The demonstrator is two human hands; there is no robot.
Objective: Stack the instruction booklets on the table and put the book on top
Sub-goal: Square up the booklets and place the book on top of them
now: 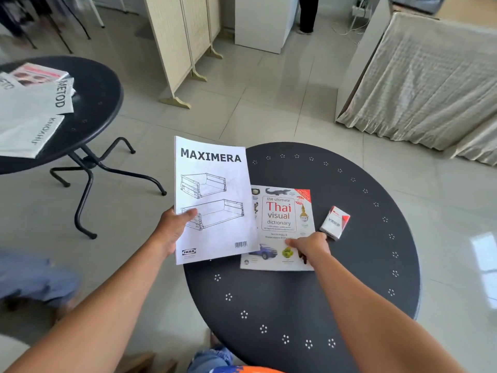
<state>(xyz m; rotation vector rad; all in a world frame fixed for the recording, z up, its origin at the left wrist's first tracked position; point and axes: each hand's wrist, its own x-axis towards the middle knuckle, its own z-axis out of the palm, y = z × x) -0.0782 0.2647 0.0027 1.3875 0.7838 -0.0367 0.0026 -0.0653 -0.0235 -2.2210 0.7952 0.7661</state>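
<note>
My left hand (174,229) holds a white MAXIMERA instruction booklet (215,200) by its left edge, lifted over the left rim of the round black table (349,278). The Thai visual dictionary book (279,219) lies flat on that table, partly under the booklet's right edge. My right hand (309,247) rests on the book's lower right corner, fingers bent over the edge. More white booklets marked METOD (57,96) and KNOXHULT (29,133) lie on a second black table at the left.
A small red and white VESS box (335,222) sits on the near table right of the book. The second round table (94,103) stands at the left on black legs. A folding screen (183,47) and a cloth-covered stand (430,82) are behind. A person's legs show far back.
</note>
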